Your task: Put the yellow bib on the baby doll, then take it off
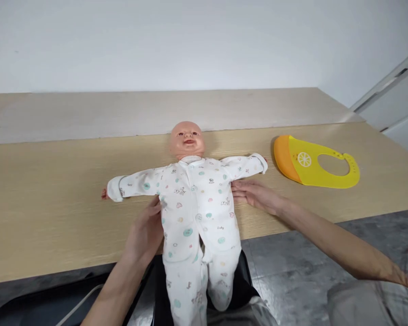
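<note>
A baby doll (pixel 200 203) in a white printed two-piece outfit lies on its back with both arms spread. Its head and torso rest on the table, while its legs extend past the front edge towards my lap. My left hand (pixel 148 233) holds the doll's side below its armpit, fingertips hidden behind the torso. On the opposite side, my right hand (pixel 256 195) holds the torso with its fingers fairly straight and their tips against or just under the clothing. A yellow silicone bib (pixel 313 158) with an orange pocket lies flat, right of the doll.
The light wooden table (pixel 54 194) runs along a white wall (pixel 177 45), with a paler strip at the back. Below the front edge are a black chair (pixel 37 301) with a thin pale cable (pixel 80 305) and a grey tiled floor (pixel 292 267).
</note>
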{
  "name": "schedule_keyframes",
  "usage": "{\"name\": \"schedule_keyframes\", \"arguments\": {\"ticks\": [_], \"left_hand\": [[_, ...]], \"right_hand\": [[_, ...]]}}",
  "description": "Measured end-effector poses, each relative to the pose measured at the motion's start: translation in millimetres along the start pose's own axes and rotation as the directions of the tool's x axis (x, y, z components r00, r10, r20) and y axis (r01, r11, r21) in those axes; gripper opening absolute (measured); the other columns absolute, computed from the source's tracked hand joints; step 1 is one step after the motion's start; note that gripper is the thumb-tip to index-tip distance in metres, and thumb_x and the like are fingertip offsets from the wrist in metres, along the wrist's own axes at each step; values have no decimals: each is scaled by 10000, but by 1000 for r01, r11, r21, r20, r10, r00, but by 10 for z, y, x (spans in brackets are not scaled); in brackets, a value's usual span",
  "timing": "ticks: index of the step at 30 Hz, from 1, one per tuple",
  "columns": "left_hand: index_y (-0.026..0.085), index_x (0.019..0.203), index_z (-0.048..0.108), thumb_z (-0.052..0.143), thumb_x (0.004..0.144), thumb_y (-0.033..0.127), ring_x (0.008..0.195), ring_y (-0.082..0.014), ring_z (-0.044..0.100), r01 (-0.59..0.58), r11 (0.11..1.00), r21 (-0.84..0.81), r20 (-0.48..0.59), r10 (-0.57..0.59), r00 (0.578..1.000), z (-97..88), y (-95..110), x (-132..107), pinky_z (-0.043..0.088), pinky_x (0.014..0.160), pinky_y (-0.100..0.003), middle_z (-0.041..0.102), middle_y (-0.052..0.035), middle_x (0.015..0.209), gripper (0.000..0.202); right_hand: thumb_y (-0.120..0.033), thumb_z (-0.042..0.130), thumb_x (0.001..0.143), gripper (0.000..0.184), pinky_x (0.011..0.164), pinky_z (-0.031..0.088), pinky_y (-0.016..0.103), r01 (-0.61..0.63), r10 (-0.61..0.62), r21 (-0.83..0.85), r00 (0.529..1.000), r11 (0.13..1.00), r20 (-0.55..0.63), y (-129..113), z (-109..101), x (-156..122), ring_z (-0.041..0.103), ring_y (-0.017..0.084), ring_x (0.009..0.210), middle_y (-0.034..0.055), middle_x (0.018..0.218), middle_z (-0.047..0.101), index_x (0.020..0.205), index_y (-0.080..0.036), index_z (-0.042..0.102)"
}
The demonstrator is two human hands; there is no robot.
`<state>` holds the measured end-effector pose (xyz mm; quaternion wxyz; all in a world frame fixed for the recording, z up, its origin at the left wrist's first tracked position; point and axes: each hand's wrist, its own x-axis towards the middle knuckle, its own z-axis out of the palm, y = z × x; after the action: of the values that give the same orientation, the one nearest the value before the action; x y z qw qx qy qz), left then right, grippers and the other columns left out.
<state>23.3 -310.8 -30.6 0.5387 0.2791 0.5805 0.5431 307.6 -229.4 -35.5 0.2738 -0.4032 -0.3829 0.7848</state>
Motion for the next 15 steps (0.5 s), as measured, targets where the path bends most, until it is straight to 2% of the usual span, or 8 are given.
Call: {"name": "schedule_keyframes", "arguments": {"ticks": [2,5,9,15], "left_hand": [[223,806,691,758,619,320,837,-244,700,102,985,-139,-39,-108,993,85,41,80,594,664,-322,732,-42,893,221],[204,763,690,822,542,263,714,-196,667,220,933,-286,-47,-243,969,166,73,183,562,586,-267,718,-17,804,264],[198,815,706,835,565,281,681,-201,673,237,939,-250,-28,-251,968,230,91,251,563,596,-282,734,-13,796,293],[167,973,699,845,557,234,785,-255,716,233,944,-234,67,-223,973,293,96,280,594,683,-328,752,-59,886,446]], "right_hand": [[-380,772,772,344,983,538,283,-13,14,70,1000,997,-10,12,50,55,661,140,1022,66,1145,690,1026,-163,692],[-408,777,757,401,988,544,302,-55,55,111,998,992,-3,18,119,151,657,157,1044,62,1182,680,1071,-179,676],[-408,791,736,473,1079,504,347,-43,40,130,999,991,19,-3,237,268,623,199,1181,83,1260,649,1126,-170,666],[-443,820,671,477,1094,500,391,22,-13,160,998,987,-60,45,359,344,633,238,1177,99,1256,653,1037,-161,699]]}}
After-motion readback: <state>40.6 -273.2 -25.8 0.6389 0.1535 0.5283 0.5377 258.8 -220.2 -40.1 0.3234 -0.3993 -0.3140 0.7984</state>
